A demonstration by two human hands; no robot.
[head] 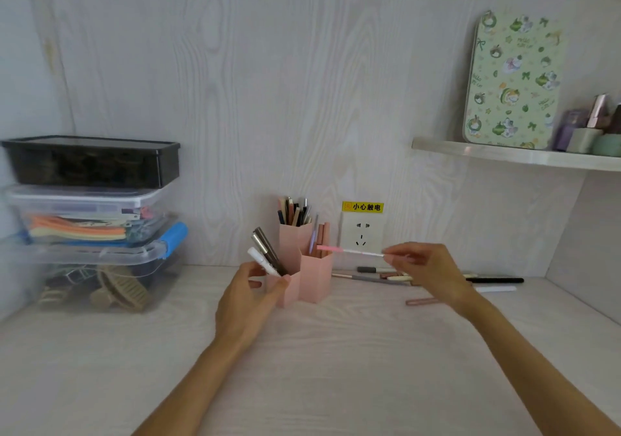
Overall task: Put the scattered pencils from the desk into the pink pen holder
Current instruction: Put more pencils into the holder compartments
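Head view: right hand pinches a pink-tipped pencil just above the pink pen holder, left hand gripping the holder's front cup; several pencils remain on the desk right of it

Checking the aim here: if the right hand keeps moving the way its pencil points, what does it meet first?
Probably the pink pen holder: the right hand holds a pink-tipped pencil pointing left, its tip above the middle compartment. Depth is uncertain.
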